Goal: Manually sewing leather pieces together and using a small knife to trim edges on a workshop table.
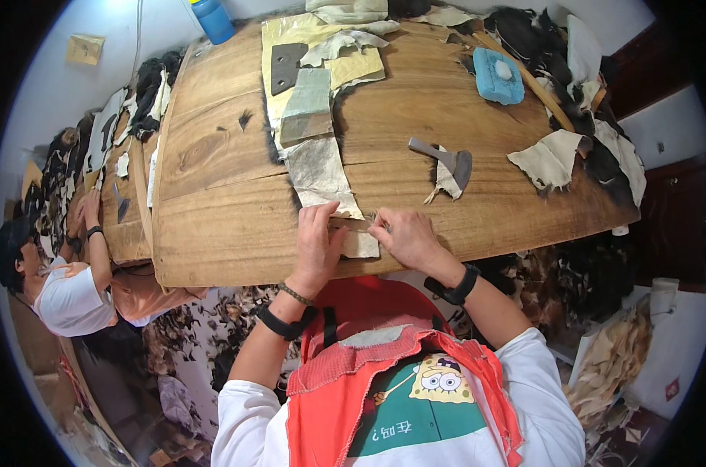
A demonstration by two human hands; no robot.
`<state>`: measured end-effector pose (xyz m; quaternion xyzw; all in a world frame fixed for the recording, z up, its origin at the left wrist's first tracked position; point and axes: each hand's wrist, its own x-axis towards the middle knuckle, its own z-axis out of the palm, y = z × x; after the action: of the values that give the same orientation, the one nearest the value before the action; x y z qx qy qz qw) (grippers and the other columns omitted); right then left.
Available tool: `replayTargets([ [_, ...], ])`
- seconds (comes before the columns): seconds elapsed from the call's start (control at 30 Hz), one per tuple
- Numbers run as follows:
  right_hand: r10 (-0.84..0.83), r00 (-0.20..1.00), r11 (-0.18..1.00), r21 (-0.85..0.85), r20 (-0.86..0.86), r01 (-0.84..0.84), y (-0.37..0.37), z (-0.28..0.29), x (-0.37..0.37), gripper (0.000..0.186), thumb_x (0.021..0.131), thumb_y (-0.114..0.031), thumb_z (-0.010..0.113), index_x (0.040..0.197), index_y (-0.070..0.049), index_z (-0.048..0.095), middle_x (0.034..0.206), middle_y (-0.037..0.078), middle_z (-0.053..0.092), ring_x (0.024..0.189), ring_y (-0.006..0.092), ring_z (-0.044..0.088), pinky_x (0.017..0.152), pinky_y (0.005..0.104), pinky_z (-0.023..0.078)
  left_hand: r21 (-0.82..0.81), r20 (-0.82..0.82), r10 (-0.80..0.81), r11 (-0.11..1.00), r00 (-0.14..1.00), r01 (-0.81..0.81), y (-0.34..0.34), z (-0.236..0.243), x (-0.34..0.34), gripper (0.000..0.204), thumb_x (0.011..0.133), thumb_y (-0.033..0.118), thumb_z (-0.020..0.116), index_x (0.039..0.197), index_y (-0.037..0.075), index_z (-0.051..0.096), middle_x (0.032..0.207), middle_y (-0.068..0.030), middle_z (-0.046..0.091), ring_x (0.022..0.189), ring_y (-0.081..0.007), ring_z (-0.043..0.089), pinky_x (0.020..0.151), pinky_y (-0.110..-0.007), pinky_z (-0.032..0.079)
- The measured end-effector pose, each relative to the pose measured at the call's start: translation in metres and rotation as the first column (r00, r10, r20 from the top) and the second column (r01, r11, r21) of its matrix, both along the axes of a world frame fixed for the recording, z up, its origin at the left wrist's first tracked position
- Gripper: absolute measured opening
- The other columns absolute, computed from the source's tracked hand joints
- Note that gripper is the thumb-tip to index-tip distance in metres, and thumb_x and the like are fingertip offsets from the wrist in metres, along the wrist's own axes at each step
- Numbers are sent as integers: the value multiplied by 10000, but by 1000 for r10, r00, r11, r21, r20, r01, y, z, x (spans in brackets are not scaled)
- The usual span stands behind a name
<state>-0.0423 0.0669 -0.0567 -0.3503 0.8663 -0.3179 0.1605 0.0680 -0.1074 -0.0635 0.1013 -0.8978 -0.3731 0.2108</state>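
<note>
At the near edge of the wooden table, my left hand [319,241] is bent over a small pale piece of hide [362,246], gripping its left side. My right hand [406,240] pinches at the upper right of the same piece, thumb and forefinger together. A thin greyish strip [351,224] shows between the two hands; its kind is not clear. Just beyond my fingers lies a long pale strip of hide [316,170] with dark fur at its edges. Right of it rests a curved-blade knife [460,170] on a hide scrap [446,185], away from both hands.
Yellowish sheets [276,39], a dark plate with holes [287,67] and a greenish piece [307,95] lie ahead. Rightward are a blue block [498,76], a wooden stick [551,101] and a hide scrap [550,159]. Another person [77,284] works at the left table.
</note>
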Motion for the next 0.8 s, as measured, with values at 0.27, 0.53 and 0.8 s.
replayTargets([
  [0.27,163,986,960,225,26,-165,3,28,1,199,871,-277,691,904,-81,674,759,187,681,740,399,678,667,512,521,-10,83,-225,974,971,227,-21,1,4,507,752,5,749,1231,17,583,1128,-148,614,1076,-352,542,956,-421,462],
  [0.53,132,990,990,-53,-41,-134,-14,9,-9,245,862,-304,725,1014,-117,683,741,177,677,733,367,680,645,466,511,1,69,-172,985,983,172,-19,0,5,524,738,2,774,1239,44,627,1135,-123,635,1087,-324,558,941,-403,485],
  [0.8,64,993,998,-8,95,-64,-15,6,-11,307,847,-295,740,1080,-114,654,822,162,703,811,365,697,700,466,517,44,101,-82,996,992,78,-15,4,-7,299,748,-7,761,1034,70,720,1013,-97,606,1023,-285,566,861,-358,496],
])
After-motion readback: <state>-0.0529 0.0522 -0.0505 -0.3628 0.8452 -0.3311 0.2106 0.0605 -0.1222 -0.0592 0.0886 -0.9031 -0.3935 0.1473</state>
